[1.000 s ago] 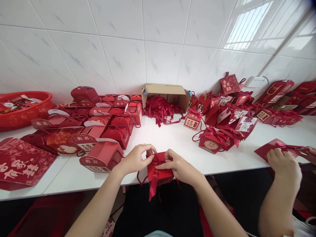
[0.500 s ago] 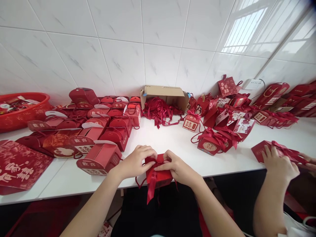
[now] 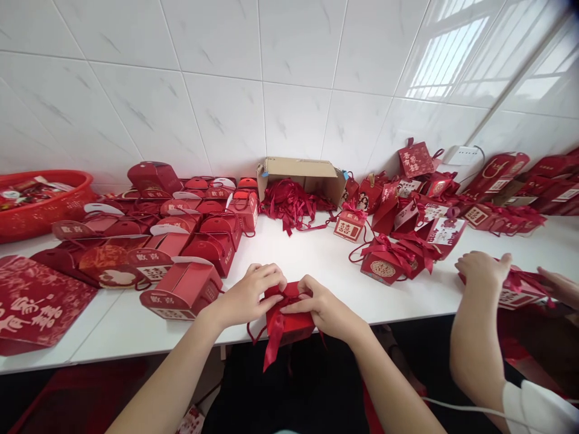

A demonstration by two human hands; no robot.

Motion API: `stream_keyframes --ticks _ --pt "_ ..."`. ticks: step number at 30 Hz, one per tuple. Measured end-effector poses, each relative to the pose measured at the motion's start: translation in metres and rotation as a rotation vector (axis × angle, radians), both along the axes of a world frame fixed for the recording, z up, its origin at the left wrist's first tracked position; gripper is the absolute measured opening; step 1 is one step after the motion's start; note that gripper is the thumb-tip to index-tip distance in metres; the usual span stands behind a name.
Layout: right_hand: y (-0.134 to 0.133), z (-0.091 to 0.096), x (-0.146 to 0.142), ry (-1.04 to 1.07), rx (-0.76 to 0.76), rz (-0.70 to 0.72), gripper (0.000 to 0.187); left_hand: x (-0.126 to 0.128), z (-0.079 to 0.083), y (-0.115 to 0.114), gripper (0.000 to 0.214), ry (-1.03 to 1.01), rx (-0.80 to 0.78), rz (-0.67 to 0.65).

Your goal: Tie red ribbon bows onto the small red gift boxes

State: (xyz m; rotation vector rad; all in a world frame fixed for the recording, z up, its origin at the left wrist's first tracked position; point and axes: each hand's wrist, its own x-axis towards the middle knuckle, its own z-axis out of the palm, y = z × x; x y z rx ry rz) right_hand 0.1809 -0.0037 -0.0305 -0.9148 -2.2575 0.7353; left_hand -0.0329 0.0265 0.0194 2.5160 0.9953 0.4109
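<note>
Ribbon tail (image 3: pixel 274 346) swings slightly leftward since the earlier frame, while your two hands stay almost where they were; what changes more is off to your right, where a co-worker's near hand (image 3: pixel 482 265) comes away from its grip, fingers loosely extended, and the co-worker's box (image 3: pixel 520 295) now shows a pale printed panel. For your own work, that little shift reads as fine handling at the knot, with the bow probably not settled yet. Your red gift box (image 3: pixel 294 325) sits at the near edge of the white table (image 3: pixel 312 256), between both hands, its twisted cord (image 3: pixel 254 334) looping out on the left. Your left hand (image 3: pixel 253 295) curls at the upper left of the lid, thumb and index appearing to pinch the red satin ribbon (image 3: pixel 289 298); exact contact is hard to see. Your right hand (image 3: pixel 328 307) pinches the same ribbon from the other side, thumb and index near the knot. Just left of you stands an unribboned box with scalloped flaps (image 3: pixel 185 286); beyond your hands, loose ribbons (image 3: pixel 289 202) spill from a cardboard carton (image 3: pixel 303 164).
</note>
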Motion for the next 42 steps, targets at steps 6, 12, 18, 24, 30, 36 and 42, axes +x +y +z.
stream_keyframes --ticks 6,12,18,24,30,36,42 --pt "0.0 0.0 -0.002 -0.031 -0.011 -0.013 0.046 0.0 0.0 0.0 0.011 0.067 0.092 0.009" --pt "0.0 0.001 -0.004 -0.067 0.005 -0.016 0.046 0.001 -0.003 0.002 0.011 0.083 0.143 0.012" --pt "0.0 0.003 -0.004 -0.082 -0.003 -0.022 0.046 0.002 -0.001 0.002 0.009 0.094 0.162 -0.001" --pt "-0.001 0.003 -0.004 -0.079 -0.005 -0.029 0.043 -0.001 0.0 0.002 0.006 0.127 0.184 0.006" --pt "-0.001 0.0 -0.004 -0.054 -0.023 -0.017 0.047 -0.001 0.01 0.0 0.007 0.059 0.064 -0.039" --pt "0.0 -0.001 -0.003 -0.025 -0.035 0.002 0.05 0.0 0.01 0.005 0.008 0.01 -0.164 -0.122" --pt "0.001 -0.003 -0.003 0.003 -0.054 0.012 0.05 -0.003 -0.003 0.013 0.006 -0.042 -0.184 -0.167"
